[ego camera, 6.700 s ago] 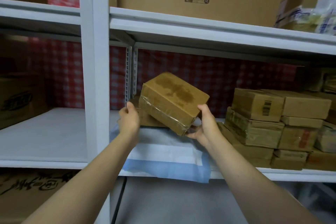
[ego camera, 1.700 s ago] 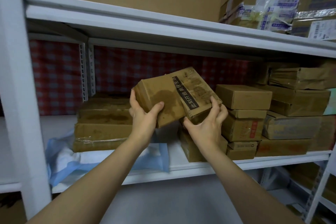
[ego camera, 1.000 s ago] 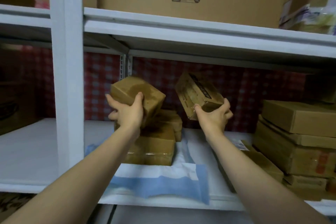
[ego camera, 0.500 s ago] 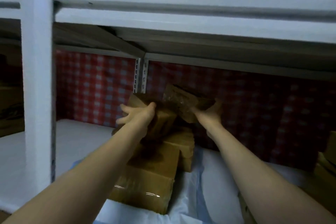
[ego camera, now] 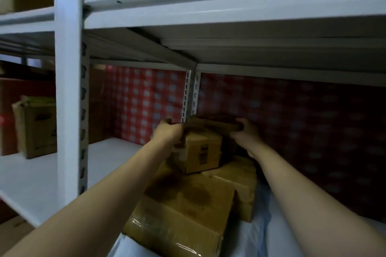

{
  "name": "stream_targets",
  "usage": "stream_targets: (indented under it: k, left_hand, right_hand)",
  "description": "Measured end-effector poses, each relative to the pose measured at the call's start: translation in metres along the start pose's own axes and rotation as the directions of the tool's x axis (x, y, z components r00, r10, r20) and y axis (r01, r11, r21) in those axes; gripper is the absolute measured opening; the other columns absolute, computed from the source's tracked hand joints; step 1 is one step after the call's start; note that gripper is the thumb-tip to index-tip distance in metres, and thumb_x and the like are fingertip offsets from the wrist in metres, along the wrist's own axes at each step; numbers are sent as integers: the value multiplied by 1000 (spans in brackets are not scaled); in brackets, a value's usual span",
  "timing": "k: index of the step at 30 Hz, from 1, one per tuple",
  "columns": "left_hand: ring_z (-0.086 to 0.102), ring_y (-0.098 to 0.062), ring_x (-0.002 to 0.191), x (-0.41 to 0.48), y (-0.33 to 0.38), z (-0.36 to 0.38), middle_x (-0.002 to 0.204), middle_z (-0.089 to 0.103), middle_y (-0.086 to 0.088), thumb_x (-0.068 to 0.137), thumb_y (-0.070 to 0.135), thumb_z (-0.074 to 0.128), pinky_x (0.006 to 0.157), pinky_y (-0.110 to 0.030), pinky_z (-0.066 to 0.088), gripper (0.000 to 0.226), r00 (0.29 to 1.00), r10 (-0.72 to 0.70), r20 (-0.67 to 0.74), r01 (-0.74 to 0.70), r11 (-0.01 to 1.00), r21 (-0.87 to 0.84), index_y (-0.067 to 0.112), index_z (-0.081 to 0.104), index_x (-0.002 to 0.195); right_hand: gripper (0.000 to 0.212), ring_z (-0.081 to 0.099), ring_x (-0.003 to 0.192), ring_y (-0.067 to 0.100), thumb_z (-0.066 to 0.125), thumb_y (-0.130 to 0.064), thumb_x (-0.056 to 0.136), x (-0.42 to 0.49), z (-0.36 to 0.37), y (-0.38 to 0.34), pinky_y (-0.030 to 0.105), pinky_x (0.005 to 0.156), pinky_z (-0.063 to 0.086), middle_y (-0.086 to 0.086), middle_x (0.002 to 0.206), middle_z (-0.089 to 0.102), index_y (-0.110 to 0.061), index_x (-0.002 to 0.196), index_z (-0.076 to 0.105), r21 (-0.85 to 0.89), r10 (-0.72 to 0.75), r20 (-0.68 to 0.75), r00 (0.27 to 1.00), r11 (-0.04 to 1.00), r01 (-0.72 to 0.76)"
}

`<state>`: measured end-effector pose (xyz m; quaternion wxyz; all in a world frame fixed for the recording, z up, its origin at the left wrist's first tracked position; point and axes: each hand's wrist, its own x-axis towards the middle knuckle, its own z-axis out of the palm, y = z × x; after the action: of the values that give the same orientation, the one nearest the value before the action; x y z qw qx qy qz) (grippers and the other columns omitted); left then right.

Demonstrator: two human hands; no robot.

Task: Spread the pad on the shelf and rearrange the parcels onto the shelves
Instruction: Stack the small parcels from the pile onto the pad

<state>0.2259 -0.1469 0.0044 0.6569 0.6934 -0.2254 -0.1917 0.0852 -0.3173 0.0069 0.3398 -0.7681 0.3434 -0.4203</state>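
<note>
- both bare forearms reach up from the bottom corners of the frame toward its centre, deep into the shelf bay.
- the left hand [ego camera: 167,132] is closed around the upper left corner of a small box [ego camera: 201,151], fingers curled over its top edge; the wrist bends slightly down.
- the small box sits just right of centre, a barcode label on its near face, resting on the big box [ego camera: 188,208] below.
- the right hand [ego camera: 245,130] grips the right end of a dark flat parcel [ego camera: 215,125] that lies across the top of the small box, thumb toward the camera; that part is dim and blurred.
- the big box, lower centre, carries dark stains and shiny tape at its near edge; a second box [ego camera: 244,181] sits just beside it on the right.
- the pad [ego camera: 259,233], pale white and blue, lies under the stack at the bottom of the frame, rumpled on the right.
- the white shelf [ego camera: 108,156] runs to the left; a post [ego camera: 67,89] stands at the left of the frame.
- a red check cloth [ego camera: 146,102] covers the back.
- another carton [ego camera: 35,127] stands at far left.
</note>
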Motion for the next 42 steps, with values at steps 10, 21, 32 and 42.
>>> stream_targets:
  k: [10,21,32,42]
  left_hand:
    - [58,-36,106,53,-29,11,119,57,-8,28,75,60,88,-48,53,93,988,11,-152,9,991,131,31,51,109]
    - [61,-37,96,48,-28,-5,116,60,-13,61,73,36,83,-47,55,81,986,-64,-151,66,998,8,16,62,113]
    - [61,-30,97,-13,-1,-33,101,61,-8,99,41,42,90,-45,55,40,984,-32,176,65,981,-185,13,54,124]
    - [61,-33,112,-26,-33,-52,126,61,-11,96,41,45,100,-52,49,47,983,71,170,-24,964,-264,22,49,139]
  right_hand:
    - [55,52,123,29,48,4,88,15,6,15,42,100,50,7,140,52,-26,134,56,-76,23,-101,995,997,-31]
    - [37,66,95,32,36,-38,102,-39,7,-3,38,79,50,8,99,70,-17,98,66,-120,-39,-352,935,993,-4]
    - [27,61,100,12,65,-47,89,-100,9,-39,33,82,57,-5,113,65,-26,107,69,-87,-96,-3,995,992,95]
    - [44,68,104,20,65,-26,93,-140,49,-53,37,90,57,11,120,68,-34,135,51,73,12,89,996,997,-19]
